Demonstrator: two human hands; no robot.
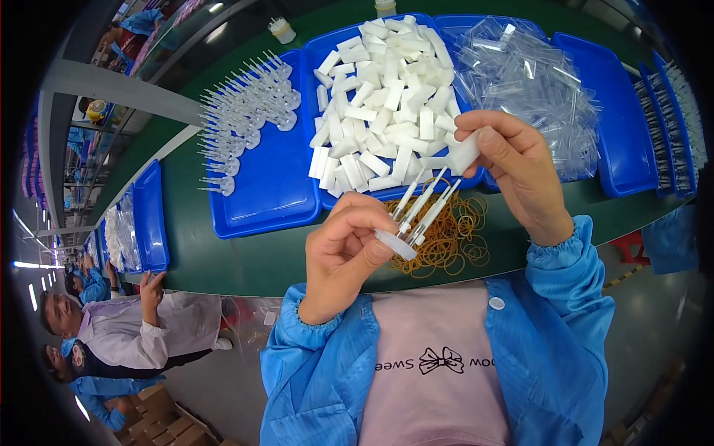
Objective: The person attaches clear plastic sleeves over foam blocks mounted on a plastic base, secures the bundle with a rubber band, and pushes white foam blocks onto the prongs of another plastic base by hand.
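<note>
My left hand (338, 260) pinches the rim of a translucent white disc (396, 244), which has several slender white rods with metal tips standing up from it. The disc is tilted, and its rods point away from me toward the right. Between thumb and fingers, my right hand (526, 175) grips a small white foam block (464, 154) just beyond the rod tips. Block and rods look close together; whether they touch I cannot tell. Below both hands lies a loose heap of brown rubber bands (467, 238), partly hidden by the left hand and the disc.
White foam blocks (387, 97) fill the middle blue tray (311, 149). Clear plastic pieces (520, 82) are heaped right of it. Similar rodded discs (253, 111) crowd the left tray (268, 193). Another blue tray (606, 111) stands right. A person (141, 334) is at the green table (201, 260).
</note>
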